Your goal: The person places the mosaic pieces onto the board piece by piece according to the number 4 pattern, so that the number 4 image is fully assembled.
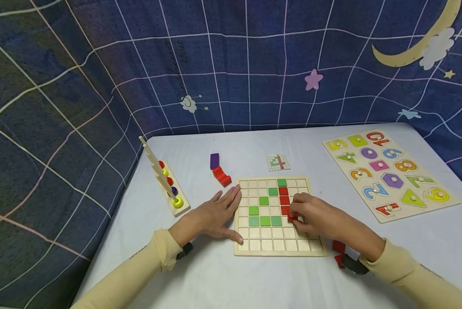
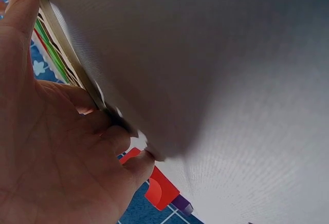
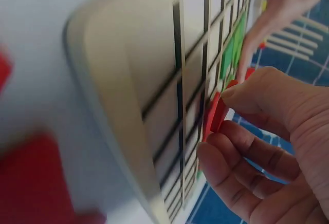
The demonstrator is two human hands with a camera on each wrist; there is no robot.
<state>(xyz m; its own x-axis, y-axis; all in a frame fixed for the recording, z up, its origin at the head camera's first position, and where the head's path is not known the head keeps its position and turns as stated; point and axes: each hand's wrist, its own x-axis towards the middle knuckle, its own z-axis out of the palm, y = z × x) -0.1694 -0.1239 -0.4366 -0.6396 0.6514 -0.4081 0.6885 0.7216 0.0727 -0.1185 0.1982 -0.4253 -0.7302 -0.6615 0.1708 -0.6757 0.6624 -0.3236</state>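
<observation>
A wooden grid board (image 1: pixel 279 252) lies on the white table, with green square tiles (image 1: pixel 265 221) in a stepped pattern and a column of red square tiles (image 1: pixel 284 200). My right hand (image 1: pixel 317 216) pinches a red tile (image 3: pixel 220 116) between thumb and fingertips at the lower end of the red column; in the head view the fingers mostly cover that tile. My left hand (image 1: pixel 215 214) rests at the board's left edge, fingers extended, thumb on the lower left corner. In the left wrist view its fingers (image 2: pixel 108 131) lie along the board's side.
Loose red tiles (image 1: pixel 338 247) lie under the right wrist. Behind the board is a small pattern card (image 1: pixel 278 162). A red arch block (image 1: pixel 221 176), a purple block (image 1: pixel 214 161) and a peg stand with beads (image 1: pixel 181 209) are at left. A number puzzle board (image 1: pixel 389 176) lies at right.
</observation>
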